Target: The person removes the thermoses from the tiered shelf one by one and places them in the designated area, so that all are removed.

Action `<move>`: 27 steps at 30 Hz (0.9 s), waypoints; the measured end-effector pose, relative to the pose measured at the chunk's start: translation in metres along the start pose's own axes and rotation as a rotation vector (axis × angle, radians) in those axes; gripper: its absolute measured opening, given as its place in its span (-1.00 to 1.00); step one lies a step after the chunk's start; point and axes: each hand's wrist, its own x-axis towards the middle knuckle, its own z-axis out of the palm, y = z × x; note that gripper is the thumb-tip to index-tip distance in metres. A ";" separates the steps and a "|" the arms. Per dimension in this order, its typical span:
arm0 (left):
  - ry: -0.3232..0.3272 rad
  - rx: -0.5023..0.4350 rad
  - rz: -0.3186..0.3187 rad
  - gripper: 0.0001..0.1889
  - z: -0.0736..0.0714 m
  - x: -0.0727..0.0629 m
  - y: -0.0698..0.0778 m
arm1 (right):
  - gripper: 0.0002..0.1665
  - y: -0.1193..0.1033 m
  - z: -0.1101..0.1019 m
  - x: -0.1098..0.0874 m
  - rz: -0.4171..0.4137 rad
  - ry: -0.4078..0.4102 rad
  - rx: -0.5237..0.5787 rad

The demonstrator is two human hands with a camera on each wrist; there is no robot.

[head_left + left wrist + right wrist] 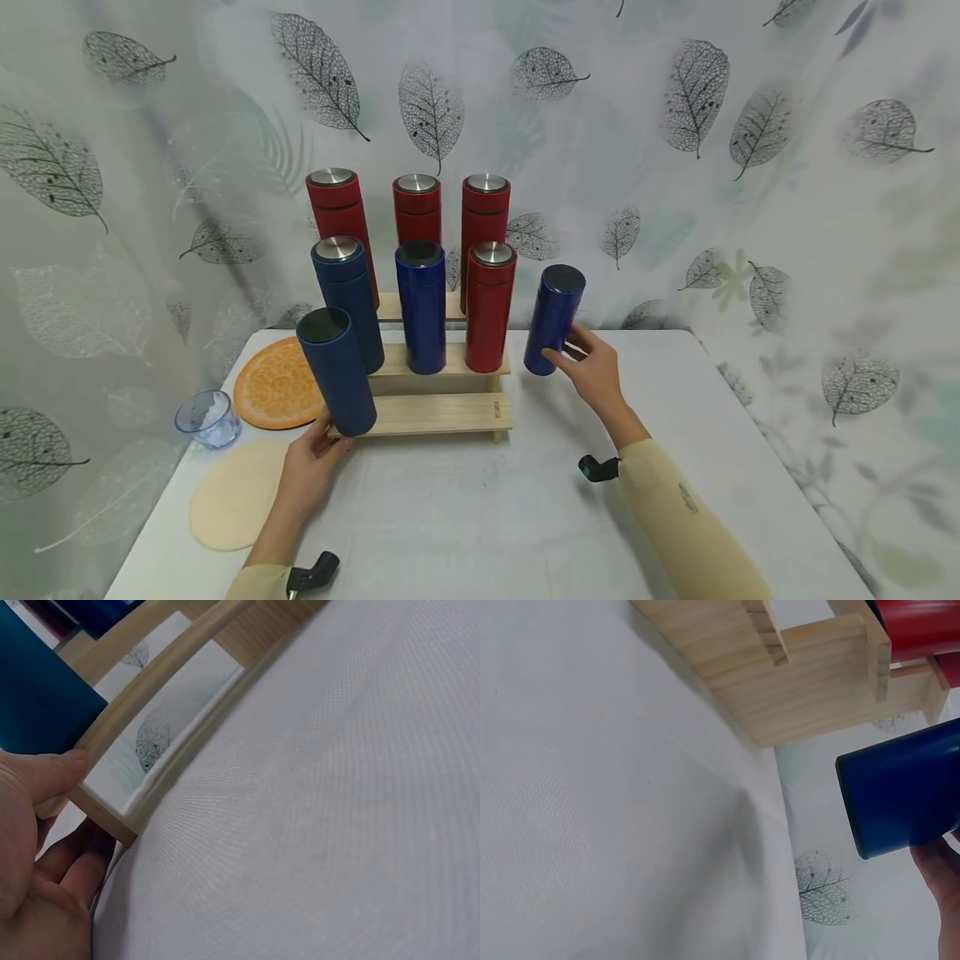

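A tiered wooden stand (442, 412) carries several thermos bottles. My left hand (306, 471) grips the left end of its lowest step, the thumb (64, 771) on the wood and the other fingers around the leg below. Right beside that hand, a dark blue thermos (337, 375) stands on the lowest step. My right hand (596, 371) holds another blue thermos (555, 321), slightly tilted, off the stand's right side. In the right wrist view its base (892, 795) is raised above the tabletop. The middle step bears a dark blue thermos (348, 300), a glossy blue one (422, 308) and a red one (490, 312).
On the back step stand red thermoses (417, 208). To the left lie an orange round mat (281, 387) and a cream round mat (232, 500), with a clear bluish glass (210, 419) near them. A leaf-printed curtain (562, 150) hangs behind the white table (525, 517).
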 end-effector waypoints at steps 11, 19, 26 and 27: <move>0.000 0.022 0.020 -0.23 0.000 0.000 -0.006 | -0.25 0.014 0.014 0.004 0.071 -0.004 -0.002; -0.007 0.001 0.015 -0.23 0.000 -0.001 -0.006 | -0.21 0.041 0.017 0.006 0.123 -0.007 -0.008; 0.005 -0.001 0.031 -0.24 0.001 -0.001 -0.006 | -0.19 0.047 0.021 0.007 0.149 0.000 -0.008; 0.009 0.000 0.032 -0.24 0.001 -0.001 -0.005 | -0.20 0.048 0.021 0.007 0.153 -0.001 -0.004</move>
